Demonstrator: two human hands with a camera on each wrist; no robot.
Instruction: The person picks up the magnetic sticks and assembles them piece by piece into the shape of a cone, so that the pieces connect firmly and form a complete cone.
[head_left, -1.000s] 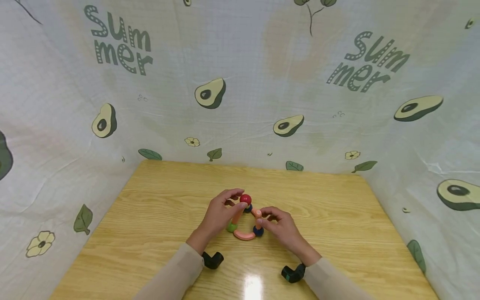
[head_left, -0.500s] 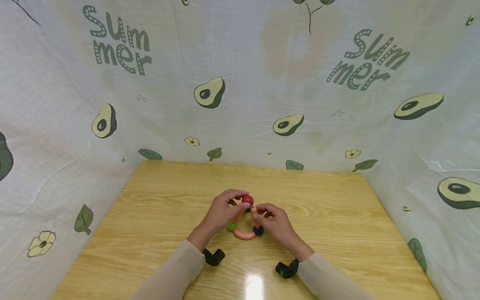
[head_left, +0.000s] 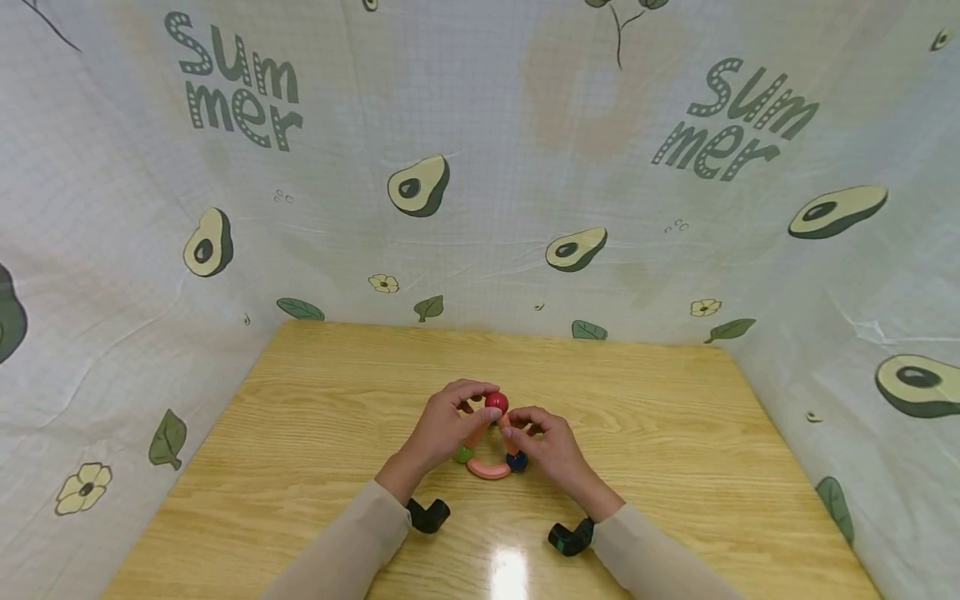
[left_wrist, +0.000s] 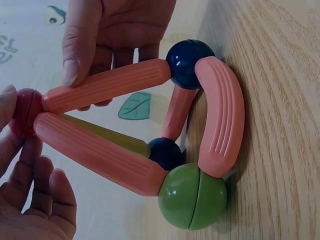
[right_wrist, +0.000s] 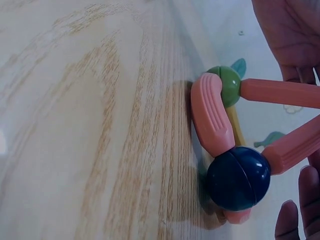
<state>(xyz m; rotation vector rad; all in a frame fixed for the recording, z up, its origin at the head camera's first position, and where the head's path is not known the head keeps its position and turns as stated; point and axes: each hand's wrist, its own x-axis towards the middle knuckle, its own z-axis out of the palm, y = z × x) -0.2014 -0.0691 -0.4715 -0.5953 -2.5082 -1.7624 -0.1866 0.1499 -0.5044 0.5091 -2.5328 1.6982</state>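
Observation:
My left hand pinches a glossy red ball at the top of a frame of magnetic rods and balls. My right hand pinches a straight salmon rod, which leans from a dark blue ball up to the red one and meets it. Another salmon rod runs from the red ball down to a green ball. Between the green and front blue balls lies a curved salmon rod. Behind, a yellow rod slopes from the top to a second blue ball.
The frame's base stands on a wood-grain table. A pale cloth printed with avocados and leaves hangs behind and at both sides. Black devices sit at both wrists, low over the table.
The salmon rod in my right hand has tilted left from nearly upright until its top meets the red ball. My left hand has shifted the red ball slightly to the right.

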